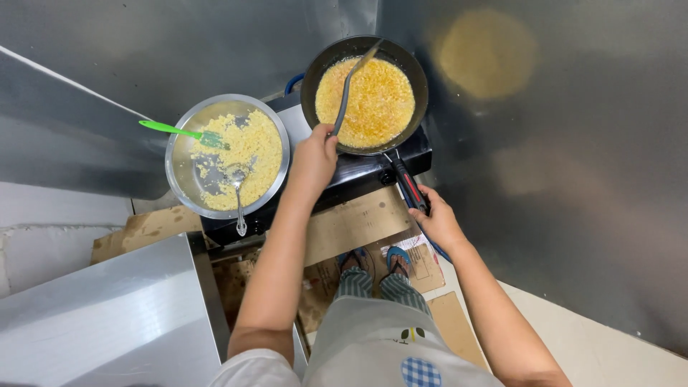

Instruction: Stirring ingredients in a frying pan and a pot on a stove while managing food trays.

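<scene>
A black frying pan (315,68) holds a yellow-orange layer of egg (373,104) and sits on a black portable stove (358,172). My left hand (314,159) grips a grey spatula (345,89) whose blade reaches across the egg to the pan's far rim. My right hand (436,218) is closed around the pan's black and red handle (408,183). To the left a round metal bowl (180,168) holds crumbly scrambled egg (247,154), with a green spatula (175,131) and a metal spoon (239,204) resting in it.
Shiny metal sheets (573,158) line the wall behind and to the right of the stove. A metal counter (107,315) sits at the lower left. Cardboard pieces (358,222) cover the floor around my feet in blue sandals (398,259).
</scene>
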